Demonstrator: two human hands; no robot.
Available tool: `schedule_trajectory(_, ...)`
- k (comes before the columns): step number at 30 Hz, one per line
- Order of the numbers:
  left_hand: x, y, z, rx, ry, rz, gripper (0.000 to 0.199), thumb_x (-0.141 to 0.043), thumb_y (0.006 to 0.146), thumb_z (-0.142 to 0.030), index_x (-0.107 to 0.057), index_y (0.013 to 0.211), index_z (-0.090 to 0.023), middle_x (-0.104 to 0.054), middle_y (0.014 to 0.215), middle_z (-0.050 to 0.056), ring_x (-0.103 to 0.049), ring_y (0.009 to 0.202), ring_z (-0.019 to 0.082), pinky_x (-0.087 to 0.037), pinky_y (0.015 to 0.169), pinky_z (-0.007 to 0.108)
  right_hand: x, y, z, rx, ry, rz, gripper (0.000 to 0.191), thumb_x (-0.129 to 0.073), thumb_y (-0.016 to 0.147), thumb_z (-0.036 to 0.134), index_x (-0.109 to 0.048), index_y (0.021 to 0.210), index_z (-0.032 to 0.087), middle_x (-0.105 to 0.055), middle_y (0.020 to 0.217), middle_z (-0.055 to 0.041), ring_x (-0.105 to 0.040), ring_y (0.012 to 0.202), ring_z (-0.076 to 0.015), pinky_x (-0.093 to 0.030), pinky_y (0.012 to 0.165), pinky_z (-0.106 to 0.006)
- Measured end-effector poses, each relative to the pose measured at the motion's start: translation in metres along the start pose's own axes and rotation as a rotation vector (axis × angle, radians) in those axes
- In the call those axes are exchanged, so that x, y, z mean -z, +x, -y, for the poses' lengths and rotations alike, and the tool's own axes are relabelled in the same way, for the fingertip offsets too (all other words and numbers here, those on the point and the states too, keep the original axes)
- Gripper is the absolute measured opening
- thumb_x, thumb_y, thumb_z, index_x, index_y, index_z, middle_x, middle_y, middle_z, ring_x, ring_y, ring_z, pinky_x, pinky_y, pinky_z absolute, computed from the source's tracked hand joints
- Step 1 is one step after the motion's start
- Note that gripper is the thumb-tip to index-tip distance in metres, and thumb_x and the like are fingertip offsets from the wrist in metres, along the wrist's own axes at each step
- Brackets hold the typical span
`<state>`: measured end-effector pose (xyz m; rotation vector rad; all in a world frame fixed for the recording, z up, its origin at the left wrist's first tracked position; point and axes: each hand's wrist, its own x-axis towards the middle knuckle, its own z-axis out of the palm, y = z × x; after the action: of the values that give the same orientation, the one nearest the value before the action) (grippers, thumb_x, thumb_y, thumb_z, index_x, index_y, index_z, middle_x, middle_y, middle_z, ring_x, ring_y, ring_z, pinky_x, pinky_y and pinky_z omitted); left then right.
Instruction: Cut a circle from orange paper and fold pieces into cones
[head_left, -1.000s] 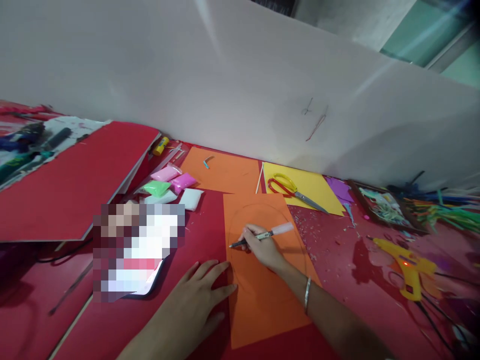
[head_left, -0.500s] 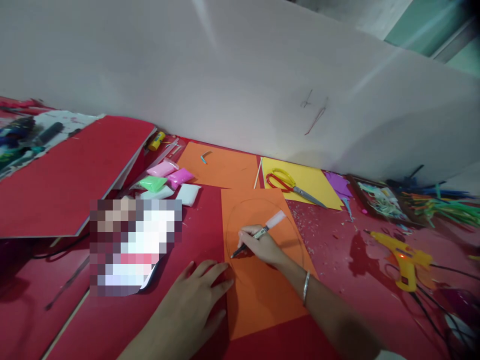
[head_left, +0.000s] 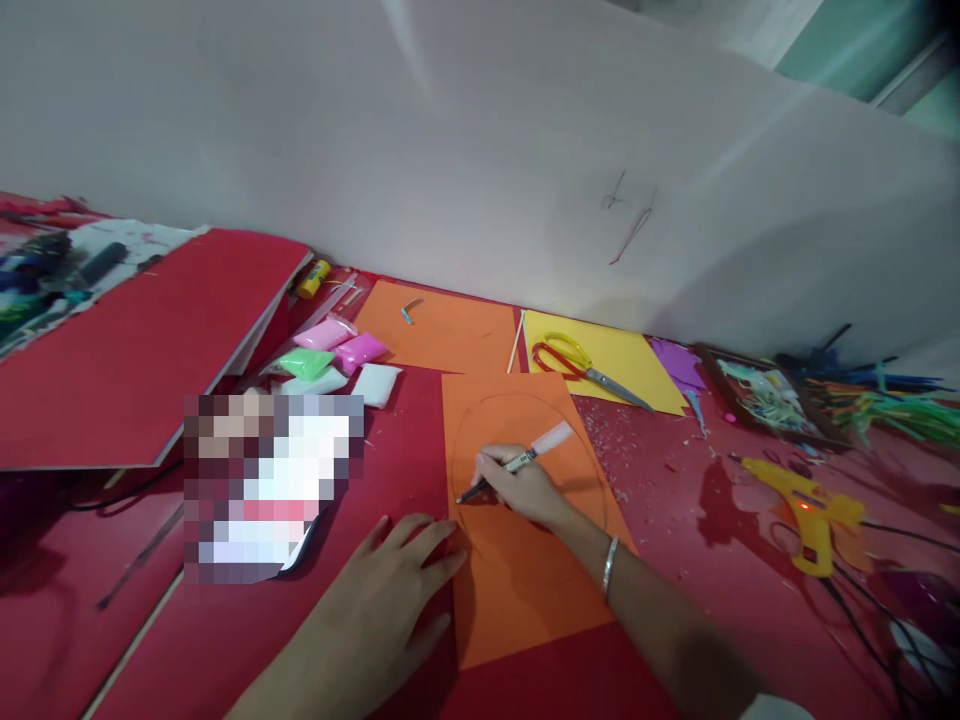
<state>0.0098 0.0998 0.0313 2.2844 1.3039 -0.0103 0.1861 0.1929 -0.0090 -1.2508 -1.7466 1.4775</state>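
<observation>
An orange paper sheet (head_left: 525, 620) lies on the red tabletop and bears a large, faint, rounded outline. My right hand (head_left: 517, 482) is closed around a marker (head_left: 521, 460), whose dark tip touches the sheet near its left edge, on the outline. The marker's pale end points up to the right. My left hand (head_left: 401, 580) rests palm down with spread fingers, its fingertips at the left edge of the sheet and nothing held. Left of it lies a phone-like object (head_left: 281, 490), blurred by pixels.
Scissors (head_left: 615, 387) lie on yellow paper (head_left: 645, 360) behind the sheet. A yellow glue gun (head_left: 814, 510) with cords is at the right. Small coloured packets (head_left: 306, 364) and a red board (head_left: 150, 360) are at the left. A tray (head_left: 772, 400) sits back right.
The marker tip has moved slightly up and left along the outline with my right hand. My left hand has stayed nearly in place; the view has shifted a little.
</observation>
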Motion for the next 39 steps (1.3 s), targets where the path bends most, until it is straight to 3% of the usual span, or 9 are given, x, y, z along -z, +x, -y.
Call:
schedule_trajectory(5,0.001,-0.001,-0.001,-0.016,0.009,-0.015,0.053,-0.044,0.074,-0.017,-0.045,0.124,-0.037,-0.049,0.128,-0.003,-0.044,0.115,0.025,-0.035,0.096,0.049,-0.002,0.005,-0.006,0.057,0.035,-0.136,0.027,-0.041,0.084,0.034,-0.051,0.064,0.019,-0.047,0.052,0.0037,-0.038,0.041,-0.0064,-0.028,0.039,-0.017)
schedule_trajectory(12,0.0,-0.003,-0.002,-0.024,-0.004,-0.034,0.052,-0.042,0.075,-0.016,-0.046,0.124,-0.034,-0.049,0.128,-0.003,-0.043,0.115,0.025,-0.035,0.097,0.047,0.0,0.006,-0.006,0.034,0.014,-0.09,0.028,-0.041,0.084,0.034,-0.051,0.063,0.018,-0.049,0.052,0.0029,-0.039,0.04,-0.006,-0.028,0.039,-0.017)
schedule_trajectory(22,0.001,-0.006,-0.002,-0.027,-0.027,-0.042,0.047,-0.045,0.076,-0.018,-0.05,0.121,-0.031,-0.05,0.127,-0.001,-0.043,0.114,0.025,-0.032,0.098,0.049,0.0,0.025,-0.009,0.103,0.005,-0.228,0.028,-0.042,0.082,0.037,-0.05,0.062,0.019,-0.051,0.053,0.003,-0.045,0.046,-0.0081,-0.034,0.044,-0.018)
schedule_trajectory(32,-0.002,-0.007,-0.001,-0.031,-0.027,-0.043,0.05,-0.045,0.074,-0.018,-0.048,0.122,-0.029,-0.046,0.131,0.0,-0.04,0.116,0.026,-0.027,0.099,0.052,0.013,0.057,-0.018,0.162,-0.018,-0.344,0.027,-0.042,0.081,0.037,-0.05,0.062,0.019,-0.051,0.053,0.0027,-0.047,0.047,-0.0086,-0.034,0.044,-0.018)
schedule_trajectory(39,-0.002,-0.007,-0.001,-0.028,-0.02,-0.038,0.051,-0.043,0.074,-0.018,-0.047,0.124,-0.03,-0.046,0.131,0.0,-0.04,0.117,0.027,-0.027,0.099,0.052,0.035,0.065,-0.019,0.177,-0.024,-0.495,0.024,-0.044,0.079,0.036,-0.047,0.061,0.021,-0.05,0.054,0.0037,-0.046,0.046,-0.0087,-0.036,0.044,-0.019)
